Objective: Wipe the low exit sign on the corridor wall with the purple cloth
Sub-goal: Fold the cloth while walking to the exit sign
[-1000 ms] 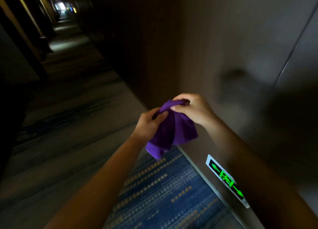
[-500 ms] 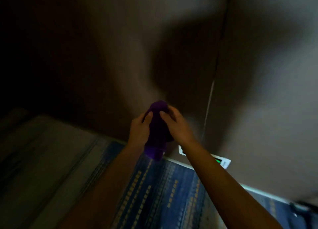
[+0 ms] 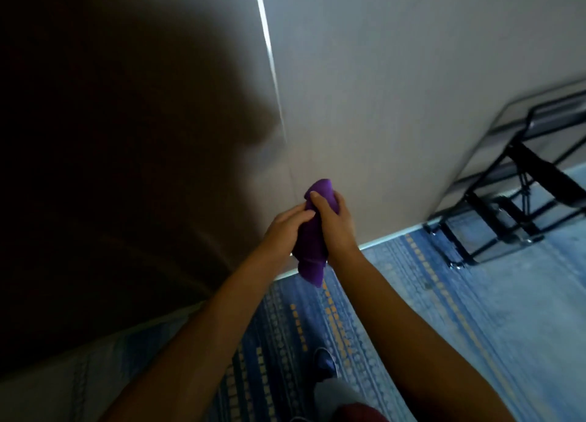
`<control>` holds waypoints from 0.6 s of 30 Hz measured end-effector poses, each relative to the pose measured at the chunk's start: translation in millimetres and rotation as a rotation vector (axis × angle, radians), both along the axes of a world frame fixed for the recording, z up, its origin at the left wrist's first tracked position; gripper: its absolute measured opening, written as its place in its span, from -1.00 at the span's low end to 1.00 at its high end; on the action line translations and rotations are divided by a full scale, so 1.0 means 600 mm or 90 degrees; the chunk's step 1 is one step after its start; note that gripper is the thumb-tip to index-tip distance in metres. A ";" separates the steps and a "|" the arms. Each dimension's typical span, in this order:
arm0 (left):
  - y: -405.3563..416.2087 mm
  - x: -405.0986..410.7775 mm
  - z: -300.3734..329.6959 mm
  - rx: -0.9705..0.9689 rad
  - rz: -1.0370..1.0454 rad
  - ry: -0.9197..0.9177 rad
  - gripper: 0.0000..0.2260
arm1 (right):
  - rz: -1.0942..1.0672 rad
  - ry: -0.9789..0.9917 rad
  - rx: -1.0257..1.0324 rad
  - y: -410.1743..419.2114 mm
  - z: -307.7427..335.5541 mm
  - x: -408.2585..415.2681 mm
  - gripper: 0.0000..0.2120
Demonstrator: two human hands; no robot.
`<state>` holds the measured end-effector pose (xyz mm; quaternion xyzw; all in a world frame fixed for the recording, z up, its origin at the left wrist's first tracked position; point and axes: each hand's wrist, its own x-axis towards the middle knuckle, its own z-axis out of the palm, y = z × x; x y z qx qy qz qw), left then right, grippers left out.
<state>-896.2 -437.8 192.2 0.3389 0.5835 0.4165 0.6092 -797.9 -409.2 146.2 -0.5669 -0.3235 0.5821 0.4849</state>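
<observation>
**Both hands bunch the cloth; the sign has dropped out of view**

Half a second ago the white edge of the exit sign showed just past your right wrist; now your view has swung right and the sign is nowhere visible, while a black metal frame has appeared at 2 o'clock. Nearest you, at 6 o'clock, a dark shoe stands on the blue patterned carpet. At centre, your left hand and right hand are both closed around the purple cloth, as before, its tail hanging below. Beyond, the beige wall carries your large shadow at 10 o'clock.
</observation>
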 end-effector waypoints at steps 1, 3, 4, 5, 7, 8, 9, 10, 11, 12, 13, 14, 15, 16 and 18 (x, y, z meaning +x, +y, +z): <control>0.007 0.004 -0.002 0.012 -0.023 0.027 -0.71 | -0.027 -0.018 -0.002 0.007 -0.008 0.011 -0.43; 0.033 0.008 -0.013 0.040 -0.061 0.059 -0.74 | -0.111 -0.019 -0.002 0.028 -0.035 0.034 -0.57; 0.044 0.003 -0.021 0.052 -0.072 0.067 -0.73 | -0.153 -0.003 -0.008 0.041 -0.049 0.045 -0.64; 0.055 -0.005 -0.030 0.066 -0.083 0.077 -0.71 | -0.193 0.014 -0.021 0.056 -0.064 0.056 -0.69; 0.073 -0.027 -0.042 0.112 -0.126 0.123 -0.66 | -0.260 0.052 -0.056 0.079 -0.093 0.073 -0.69; 0.081 -0.042 -0.048 0.149 -0.158 0.172 -0.64 | -0.283 0.070 -0.076 0.086 -0.105 0.077 -0.65; 0.090 -0.056 -0.056 0.192 -0.195 0.243 -0.62 | -0.299 0.085 -0.093 0.091 -0.113 0.079 -0.61; 0.101 -0.069 -0.063 0.233 -0.234 0.331 -0.60 | -0.311 0.089 -0.109 0.093 -0.120 0.079 -0.57; 0.111 -0.079 -0.071 0.275 -0.269 0.422 -0.58 | -0.323 0.082 -0.123 0.091 -0.129 0.079 -0.54; 0.119 -0.085 -0.079 0.320 -0.301 0.494 -0.56 | -0.333 0.078 -0.134 0.087 -0.139 0.081 -0.52; 0.125 -0.089 -0.086 0.360 -0.335 0.538 -0.56 | -0.340 0.084 -0.138 0.080 -0.146 0.082 -0.51; 0.132 -0.090 -0.093 0.397 -0.373 0.564 -0.56 | -0.351 0.096 -0.142 0.074 -0.153 0.083 -0.52; 0.141 -0.093 -0.101 0.433 -0.412 0.585 -0.57 | -0.368 0.109 -0.148 0.068 -0.161 0.082 -0.53; 0.152 -0.096 -0.110 0.466 -0.449 0.610 -0.58 | -0.387 0.118 -0.159 0.063 -0.168 0.081 -0.57; 0.176 -0.105 -0.132 0.506 -0.522 0.668 -0.58 | -0.437 0.120 -0.180 0.052 -0.185 0.078 -0.73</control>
